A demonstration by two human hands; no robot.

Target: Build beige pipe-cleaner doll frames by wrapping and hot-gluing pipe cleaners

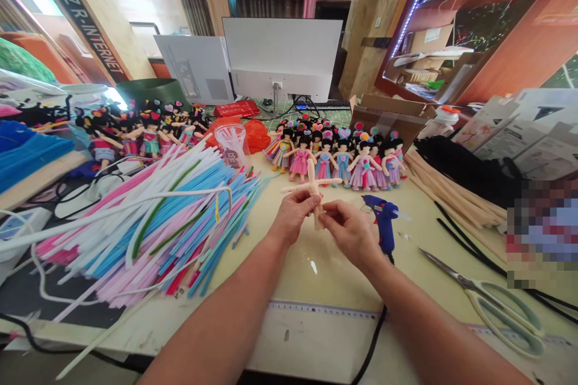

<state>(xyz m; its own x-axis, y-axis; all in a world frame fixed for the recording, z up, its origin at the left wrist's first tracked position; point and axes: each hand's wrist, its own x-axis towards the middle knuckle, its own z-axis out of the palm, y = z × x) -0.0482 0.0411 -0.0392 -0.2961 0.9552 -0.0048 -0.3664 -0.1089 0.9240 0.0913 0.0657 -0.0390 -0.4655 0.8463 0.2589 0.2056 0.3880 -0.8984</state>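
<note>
Between my hands, above the middle of the table, is a beige pipe-cleaner doll body (311,175), upright, with two arms stretched sideways. My left hand (292,212) is closed on its middle, thumb and fingers pinched just below the arms. With fingertips pinched, my right hand (347,227) grips the lower part of the same body from the right. A blue hot glue gun (385,219) lies just beyond my right hand. Behind the doll body stand rows of finished pipe-cleaner dolls (343,159) with black hair and coloured skirts.
A large pile of coloured pipe cleaners (180,216) covers the left side. Scissors (487,301) lie at right, near beige pipe cleaners (451,186) and a black bundle (469,162). A ruler (325,310) runs along the front. A clear plastic cup (231,143) and a monitor (282,54) stand farther back.
</note>
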